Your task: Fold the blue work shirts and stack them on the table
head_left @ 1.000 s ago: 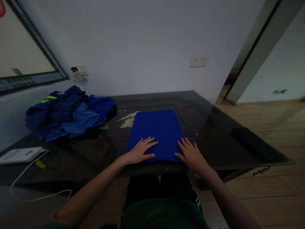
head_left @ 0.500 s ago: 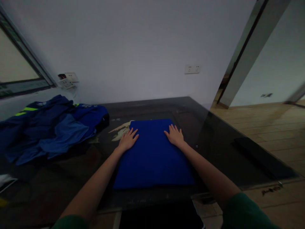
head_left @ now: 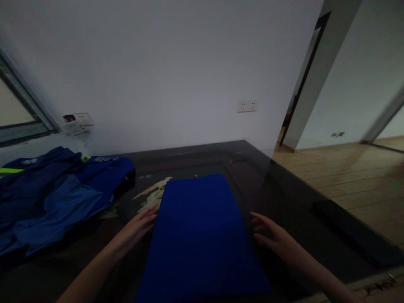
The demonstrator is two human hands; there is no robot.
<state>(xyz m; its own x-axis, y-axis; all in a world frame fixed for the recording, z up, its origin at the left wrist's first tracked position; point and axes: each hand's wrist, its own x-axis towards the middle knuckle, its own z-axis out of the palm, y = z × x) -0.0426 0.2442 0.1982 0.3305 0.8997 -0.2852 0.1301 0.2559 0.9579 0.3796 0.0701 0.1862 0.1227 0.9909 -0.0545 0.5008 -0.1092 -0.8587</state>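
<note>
A blue folded cloth [head_left: 198, 231] lies flat and smooth on the dark glossy table [head_left: 252, 168] in front of me. My left hand [head_left: 139, 227] is by the cloth's left edge, fingers stretched toward it; whether the fingertips touch it I cannot tell. To the right of the cloth, a small gap away from its edge, my right hand [head_left: 271, 233] hovers with fingers loosely bent and apart. Neither hand holds anything.
A heap of blue clothes [head_left: 59, 193] with yellow-green stripes lies on the table's left side. Near the right edge rests a long dark object [head_left: 356, 231]. Behind the table stands a white wall with a socket [head_left: 247, 106]. Wooden floor [head_left: 331, 172] extends at right.
Both hands have left the top of the cloth and moved outward and toward me, to either side of it. The view has tilted up, so the cloth appears lower.
</note>
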